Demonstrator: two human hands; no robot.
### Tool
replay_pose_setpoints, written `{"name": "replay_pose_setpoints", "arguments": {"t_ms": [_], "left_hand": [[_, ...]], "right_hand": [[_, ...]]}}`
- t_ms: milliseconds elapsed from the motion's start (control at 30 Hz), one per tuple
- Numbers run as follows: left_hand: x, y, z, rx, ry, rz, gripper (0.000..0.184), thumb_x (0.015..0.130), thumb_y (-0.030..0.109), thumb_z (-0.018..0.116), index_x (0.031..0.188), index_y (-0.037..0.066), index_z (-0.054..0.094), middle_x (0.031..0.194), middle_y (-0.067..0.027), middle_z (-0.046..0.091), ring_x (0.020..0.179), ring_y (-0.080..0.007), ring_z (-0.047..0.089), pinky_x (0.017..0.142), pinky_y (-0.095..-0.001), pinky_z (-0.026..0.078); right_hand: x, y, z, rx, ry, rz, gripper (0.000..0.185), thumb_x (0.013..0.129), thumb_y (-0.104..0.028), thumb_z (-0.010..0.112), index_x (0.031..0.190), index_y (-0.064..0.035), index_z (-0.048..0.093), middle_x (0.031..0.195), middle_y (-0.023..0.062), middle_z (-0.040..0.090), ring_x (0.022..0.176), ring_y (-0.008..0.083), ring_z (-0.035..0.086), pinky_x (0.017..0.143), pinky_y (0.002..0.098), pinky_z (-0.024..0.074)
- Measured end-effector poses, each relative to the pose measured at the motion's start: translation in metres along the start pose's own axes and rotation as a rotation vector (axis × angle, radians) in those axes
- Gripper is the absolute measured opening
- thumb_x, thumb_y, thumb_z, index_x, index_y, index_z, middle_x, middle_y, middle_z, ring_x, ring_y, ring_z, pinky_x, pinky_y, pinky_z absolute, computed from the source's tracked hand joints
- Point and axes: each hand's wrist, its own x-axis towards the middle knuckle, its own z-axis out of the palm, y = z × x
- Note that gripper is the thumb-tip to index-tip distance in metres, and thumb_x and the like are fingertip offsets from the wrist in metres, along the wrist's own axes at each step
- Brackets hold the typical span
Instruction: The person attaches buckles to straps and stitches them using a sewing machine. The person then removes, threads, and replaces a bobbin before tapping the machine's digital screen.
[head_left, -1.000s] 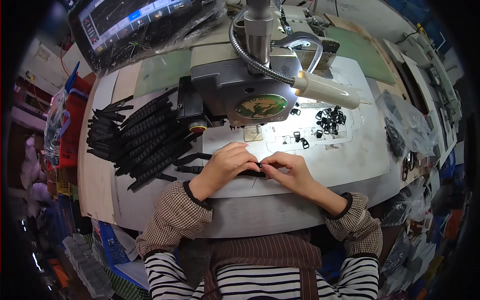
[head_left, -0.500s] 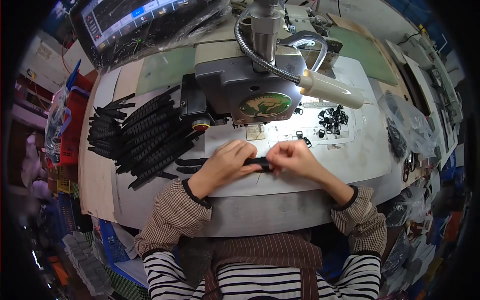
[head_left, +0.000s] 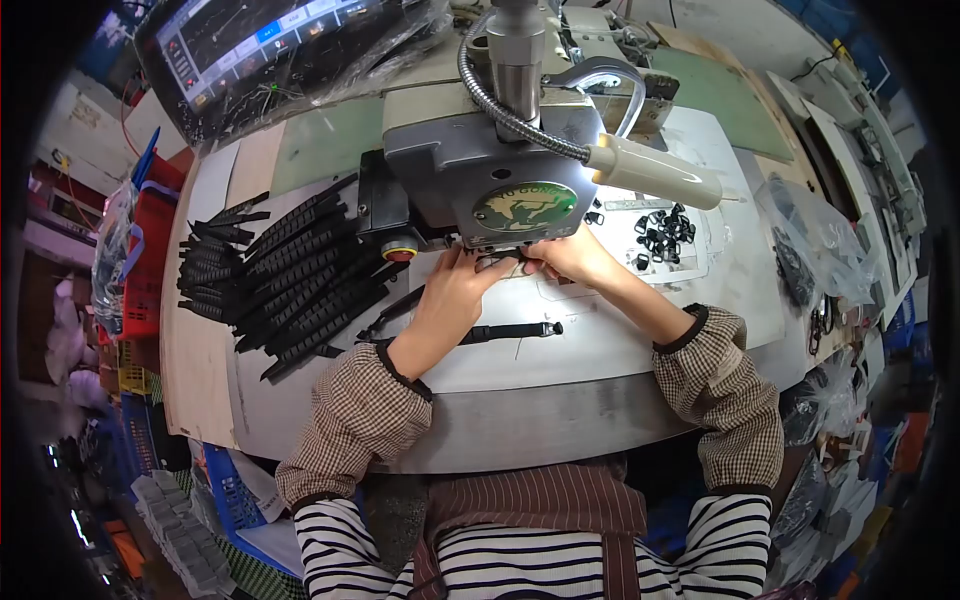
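Both my hands are at the sewing machine head [head_left: 480,170], beneath its front edge. My left hand [head_left: 450,300] is closed on a black strap [head_left: 505,257], with the fingertips near the needle area. My right hand [head_left: 570,256] pinches the strap's other end from the right; its fingertips are partly hidden by the machine. A second black strap [head_left: 505,331] with a small black buckle [head_left: 554,328] at its right end lies on the table in front of my hands, partly behind my left wrist.
A pile of black straps [head_left: 300,265] lies at the left. Several small black buckles [head_left: 665,235] are scattered at the right, below a cream lamp [head_left: 655,172]. A red button [head_left: 399,251] sits on the machine's left side. A screen [head_left: 290,50] stands at the back left.
Both hands have moved away from me, up under the machine head, with a strap between them. The strap with the buckle now lies in view on the table.
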Motion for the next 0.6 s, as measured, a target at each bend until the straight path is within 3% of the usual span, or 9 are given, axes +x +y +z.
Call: {"name": "replay_pose_setpoints", "arguments": {"t_ms": [133,233,333,467,567,600], "left_hand": [[0.002,-0.006,0.001,0.134,-0.014,0.131,0.043,0.071,-0.005,0.053,0.109,0.014,0.062,0.094,-0.0137,0.058,0.095,-0.0332,0.056,0.076,-0.0402,0.049],[0.004,-0.008,0.0,0.236,-0.089,0.16,0.048,0.07,-0.002,0.055,0.114,0.017,0.059,0.094,-0.012,0.06,0.096,-0.0313,0.057,0.077,-0.0389,0.049],[0.003,-0.009,-0.002,0.257,-0.097,0.158,0.05,0.07,0.0,0.055,0.116,0.019,0.057,0.095,-0.011,0.061,0.096,-0.0302,0.058,0.077,-0.0377,0.049],[0.002,-0.008,-0.004,0.282,-0.099,0.151,0.053,0.07,-0.001,0.055,0.118,0.022,0.057,0.094,-0.011,0.061,0.096,-0.03,0.059,0.076,-0.0368,0.049],[0.003,-0.007,-0.004,0.234,-0.081,0.131,0.052,0.07,-0.001,0.055,0.117,0.022,0.059,0.095,-0.0117,0.06,0.095,-0.0303,0.059,0.076,-0.0379,0.048],[0.002,-0.008,-0.003,0.206,-0.052,0.134,0.049,0.071,0.0,0.055,0.115,0.021,0.06,0.096,-0.0124,0.06,0.093,-0.0307,0.058,0.076,-0.0385,0.048]], "right_hand": [[0.001,0.006,0.003,-0.133,0.079,-0.07,0.026,0.072,-0.016,0.06,0.052,-0.0008,0.059,0.051,0.011,0.06,0.039,0.0138,0.052,0.043,0.0297,0.043],[-0.018,-0.024,0.0,-0.46,0.144,-0.062,0.029,0.071,-0.022,0.059,0.049,-0.003,0.058,0.052,0.0132,0.059,0.044,0.0212,0.055,0.054,0.0359,0.0463],[-0.012,-0.004,0.003,-0.664,0.321,-0.382,0.027,0.071,-0.024,0.058,0.054,-0.0035,0.06,0.054,0.0136,0.057,0.06,0.0267,0.055,0.067,0.0389,0.0426],[-0.018,0.002,-0.005,-0.631,0.289,-0.287,0.02,0.071,-0.022,0.059,0.064,-0.0038,0.062,0.064,0.0103,0.058,0.081,0.0259,0.046,0.077,0.0352,0.031],[-0.028,0.001,-0.009,-0.516,0.304,-0.345,0.018,0.071,-0.02,0.062,0.064,-0.0039,0.061,0.068,0.0077,0.059,0.082,0.0239,0.046,0.078,0.0342,0.0313],[-0.028,-0.001,-0.011,-0.444,0.252,-0.291,0.019,0.073,-0.02,0.063,0.063,-0.004,0.062,0.062,0.0068,0.057,0.081,0.0225,0.046,0.079,0.0341,0.0317]]}}
